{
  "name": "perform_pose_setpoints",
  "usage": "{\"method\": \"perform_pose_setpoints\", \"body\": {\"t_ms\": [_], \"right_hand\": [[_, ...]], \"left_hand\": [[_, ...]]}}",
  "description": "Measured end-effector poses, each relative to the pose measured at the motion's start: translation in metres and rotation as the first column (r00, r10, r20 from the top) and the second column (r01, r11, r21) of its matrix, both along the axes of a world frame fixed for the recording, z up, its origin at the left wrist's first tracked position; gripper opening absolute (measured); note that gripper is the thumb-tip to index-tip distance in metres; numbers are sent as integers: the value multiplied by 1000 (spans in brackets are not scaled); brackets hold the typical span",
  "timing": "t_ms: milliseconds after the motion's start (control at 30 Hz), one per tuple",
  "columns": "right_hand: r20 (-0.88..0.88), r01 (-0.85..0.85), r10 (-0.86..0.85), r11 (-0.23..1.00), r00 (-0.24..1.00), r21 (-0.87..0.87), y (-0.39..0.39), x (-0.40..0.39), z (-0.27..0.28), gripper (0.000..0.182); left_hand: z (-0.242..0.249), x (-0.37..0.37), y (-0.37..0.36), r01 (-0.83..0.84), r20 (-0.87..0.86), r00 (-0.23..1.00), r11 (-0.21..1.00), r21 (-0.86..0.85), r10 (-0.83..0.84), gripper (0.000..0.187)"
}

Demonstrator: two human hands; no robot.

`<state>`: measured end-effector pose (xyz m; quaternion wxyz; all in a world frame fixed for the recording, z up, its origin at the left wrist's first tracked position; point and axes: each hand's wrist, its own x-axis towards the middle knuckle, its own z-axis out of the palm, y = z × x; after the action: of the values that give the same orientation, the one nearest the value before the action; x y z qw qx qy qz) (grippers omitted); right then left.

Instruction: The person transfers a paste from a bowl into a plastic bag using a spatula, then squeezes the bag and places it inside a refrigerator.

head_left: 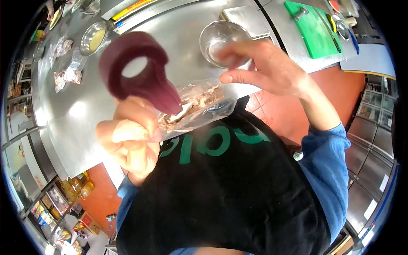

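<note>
My left hand (131, 136) is closed, fingers pinched at the near left end of a clear plastic bag (227, 104) with brownish, shredded-looking food (206, 100) inside. Large and close to the camera, a dark purple loop handle (131, 40) rises over my left fingers. Its narrow end reaches the bag beside a whitish piece; I cannot tell what tool it belongs to. My right hand (272, 68) is raised with thumb and fingers apart, holding nothing, its fingertips blurred. Behind those fingers, a metal bowl (210, 38) with whitish residue stands on the steel table.
On the steel table (182, 25), another metal bowl (91, 36) holds something yellowish, near filled plastic bags (70, 74). A flat metal device (246, 19) sits behind the nearer bowl. A green cutting board (312, 36) carries a knife. At far upper left, another person's hand shows.
</note>
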<state>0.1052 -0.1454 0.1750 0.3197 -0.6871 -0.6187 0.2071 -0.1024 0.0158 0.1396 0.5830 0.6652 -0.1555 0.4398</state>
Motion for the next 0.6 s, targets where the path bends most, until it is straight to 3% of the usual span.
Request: {"method": "perform_pose_setpoints", "body": {"t_ms": [33, 67, 133, 167, 267, 333, 500, 600], "right_hand": [[-38, -40, 34, 986, 999, -161, -2, 0, -6, 32], [-40, -44, 38, 986, 998, -163, -4, -2, -8, 32], [-471, -80, -207, 851, 858, -520, -3, -14, -2, 36], [-494, -29, -318, 818, 809, -574, 3, -21, 5, 36], [-590, -42, -326, 852, 739, -522, 9, -30, -14, 36], [-633, -39, -366, 847, 682, -531, 11, -36, -18, 33], [-657, 92, -297, 940, 693, -328, 16, -31, -10, 34], [-689, 84, -350, 918, 635, -388, 21, -35, 11, 36]], "left_hand": [[0, -3, 0, -1, -19, 1000, 1000, -12, 1, 10], [0, -6, -1, 1, -38, 999, 1000, -24, -2, 13], [1, -8, -2, 8, -74, 997, 999, -48, -11, 17], [6, -1, -10, -43, -19, 999, 996, -79, 41, 16], [-3, -5, -4, 1, 6, 1000, 996, -86, -1, 15], [4, -15, -4, 2, -70, 998, 996, -88, -8, 16], [2, -49, -4, -221, -264, 954, 928, -299, 142, 16], [2, -50, -1, -116, -196, 980, 906, -406, 38, 14]]}}
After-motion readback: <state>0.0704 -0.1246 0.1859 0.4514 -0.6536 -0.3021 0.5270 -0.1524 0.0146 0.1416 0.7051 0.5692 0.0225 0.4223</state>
